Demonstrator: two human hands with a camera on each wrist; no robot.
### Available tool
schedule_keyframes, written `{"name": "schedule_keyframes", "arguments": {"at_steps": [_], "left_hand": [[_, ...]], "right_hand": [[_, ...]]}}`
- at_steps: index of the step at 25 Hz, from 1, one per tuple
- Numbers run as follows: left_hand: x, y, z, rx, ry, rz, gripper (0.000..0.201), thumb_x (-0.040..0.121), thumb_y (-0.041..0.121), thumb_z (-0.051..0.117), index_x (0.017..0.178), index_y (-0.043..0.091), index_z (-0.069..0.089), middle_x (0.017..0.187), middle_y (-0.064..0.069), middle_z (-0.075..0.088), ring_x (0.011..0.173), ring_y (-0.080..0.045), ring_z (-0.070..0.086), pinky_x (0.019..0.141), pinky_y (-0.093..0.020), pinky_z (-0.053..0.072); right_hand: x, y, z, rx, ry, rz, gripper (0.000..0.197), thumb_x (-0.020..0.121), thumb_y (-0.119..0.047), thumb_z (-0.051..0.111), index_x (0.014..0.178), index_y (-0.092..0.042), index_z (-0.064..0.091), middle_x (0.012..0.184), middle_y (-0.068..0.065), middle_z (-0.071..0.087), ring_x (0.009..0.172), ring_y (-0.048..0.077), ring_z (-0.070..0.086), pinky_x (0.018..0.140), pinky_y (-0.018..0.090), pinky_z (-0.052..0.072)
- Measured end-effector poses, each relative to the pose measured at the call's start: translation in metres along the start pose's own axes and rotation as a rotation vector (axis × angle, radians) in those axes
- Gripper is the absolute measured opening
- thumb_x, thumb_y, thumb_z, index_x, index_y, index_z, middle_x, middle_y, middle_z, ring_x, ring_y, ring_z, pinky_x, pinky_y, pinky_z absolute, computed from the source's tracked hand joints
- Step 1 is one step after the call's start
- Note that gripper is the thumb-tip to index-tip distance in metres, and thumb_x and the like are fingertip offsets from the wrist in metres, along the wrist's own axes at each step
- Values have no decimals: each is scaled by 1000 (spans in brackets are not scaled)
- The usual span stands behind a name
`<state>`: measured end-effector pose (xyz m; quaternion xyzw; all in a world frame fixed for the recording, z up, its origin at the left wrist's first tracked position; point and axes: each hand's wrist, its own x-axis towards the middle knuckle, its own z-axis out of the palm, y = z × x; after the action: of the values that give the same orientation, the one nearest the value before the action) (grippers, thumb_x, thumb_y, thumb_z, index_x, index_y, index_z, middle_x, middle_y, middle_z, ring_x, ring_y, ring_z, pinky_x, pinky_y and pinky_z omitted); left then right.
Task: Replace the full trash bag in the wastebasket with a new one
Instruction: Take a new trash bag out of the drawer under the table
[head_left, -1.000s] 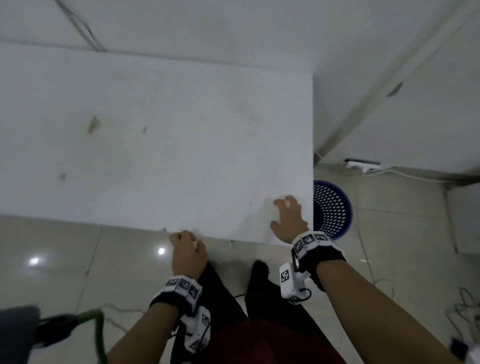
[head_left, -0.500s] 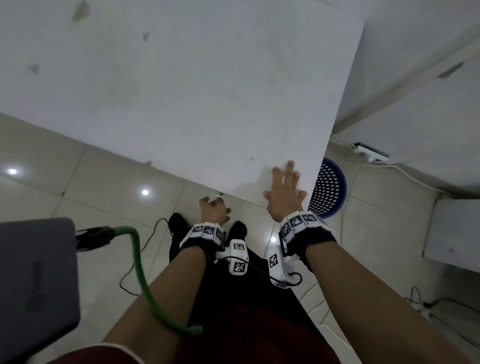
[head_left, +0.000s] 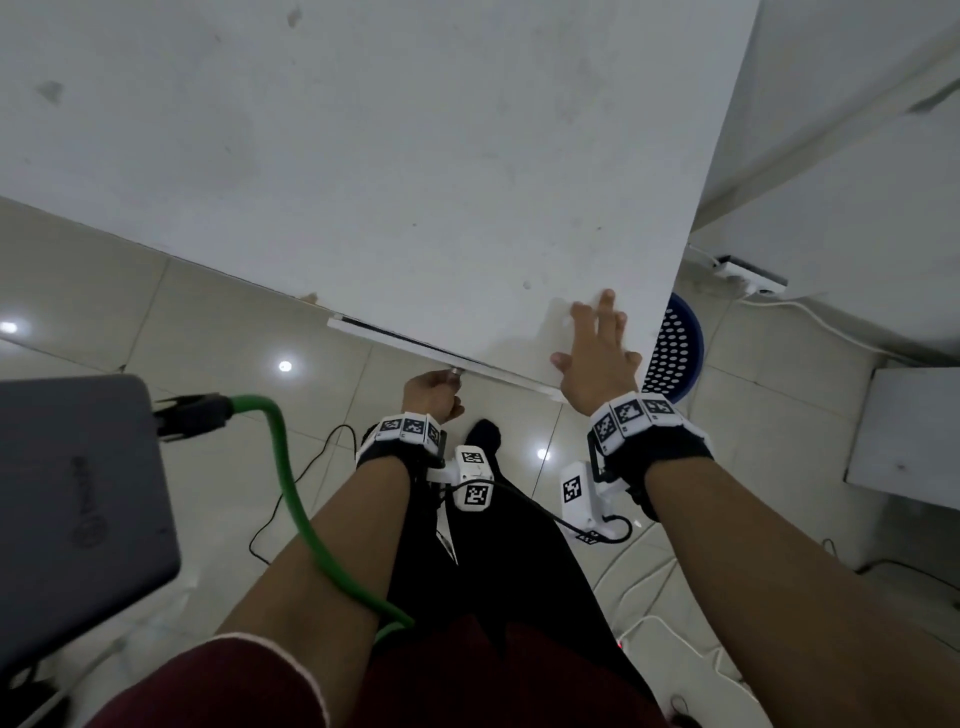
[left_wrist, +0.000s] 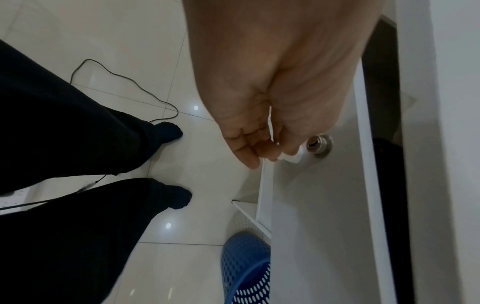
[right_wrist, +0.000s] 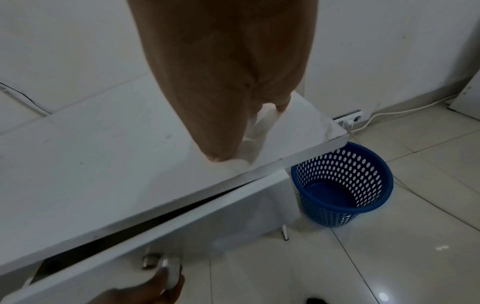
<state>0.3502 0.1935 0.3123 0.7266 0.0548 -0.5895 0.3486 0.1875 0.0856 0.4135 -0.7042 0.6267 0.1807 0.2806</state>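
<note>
The blue perforated wastebasket stands on the floor beside the white desk's right front corner, its inside bare blue plastic. The head view shows the wastebasket half hidden by the desk top. No trash bag is in view. My left hand grips the small white knob of the desk drawer, beside a metal keyhole. The drawer stands slightly out, with a dark gap above it. My right hand lies flat, fingers straight, on the desk top near that corner.
A white power strip and its cable lie on the floor by the wall behind the basket. Thin cables trail over the tiles near my feet. A grey device with a green cable hangs at left. A white box sits right.
My left hand dropped from the desk edge to the drawer knob, and the drawer has come out a little. My right hand flattened on the desk top. The view tilted down.
</note>
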Motion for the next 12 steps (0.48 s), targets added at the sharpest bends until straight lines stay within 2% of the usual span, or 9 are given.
{"name": "schedule_keyframes", "arguments": {"at_steps": [2,3,6,8,9,10,11,12], "left_hand": [[-4,-9,-11,70,-6,13,18,96,12,59,107,-1,64,73,-7,56,56,-15,49,72,-36,58],[-6,-15,-19,96,-20,14,16,96,12,59,105,-1,62,73,-8,56,56,-16,50,72,-36,59],[-17,-29,-44,120,-49,-16,4,96,5,56,92,3,56,77,-10,57,54,-17,49,61,-32,55],[-21,-38,-55,148,-45,-44,12,95,1,55,85,6,53,76,-9,57,54,-19,49,66,-36,54],[-22,-41,-58,157,-45,-52,12,95,0,55,85,6,53,75,-9,57,54,-19,49,70,-39,54],[-23,-43,-61,162,-48,-60,11,95,0,54,86,5,53,74,-9,57,55,-20,50,71,-41,54],[-23,-45,-63,164,-56,-68,10,95,0,54,87,6,53,74,-8,56,56,-20,50,70,-40,54],[-25,-44,-64,177,-66,-73,10,94,0,54,87,7,53,74,-8,55,55,-19,51,68,-38,53]], "right_hand": [[-2,0,-1,-3,25,-9,66,98,-15,54,151,-25,18,165,5,-18,153,29,-7,114,61,20],[-4,0,0,-13,43,-17,65,98,-15,53,152,-25,17,165,5,-17,153,29,-6,114,60,20],[-14,-3,9,5,109,0,62,100,-18,49,153,-23,18,166,7,-9,153,30,-3,116,58,19],[-25,-12,17,32,196,-6,53,99,-14,48,149,-18,31,165,13,7,151,35,11,114,56,25],[-33,-18,22,36,254,-95,47,95,-9,51,141,-13,43,159,18,24,144,40,28,109,54,34],[-43,-24,29,29,289,-269,40,88,-3,56,128,-8,54,145,20,42,127,41,47,97,51,44],[-54,-28,40,-6,284,-469,34,81,2,60,114,-5,61,127,19,54,107,39,57,84,47,50],[-65,-30,54,-57,243,-618,30,76,3,62,105,-4,63,117,17,58,96,36,59,76,44,51]]}}
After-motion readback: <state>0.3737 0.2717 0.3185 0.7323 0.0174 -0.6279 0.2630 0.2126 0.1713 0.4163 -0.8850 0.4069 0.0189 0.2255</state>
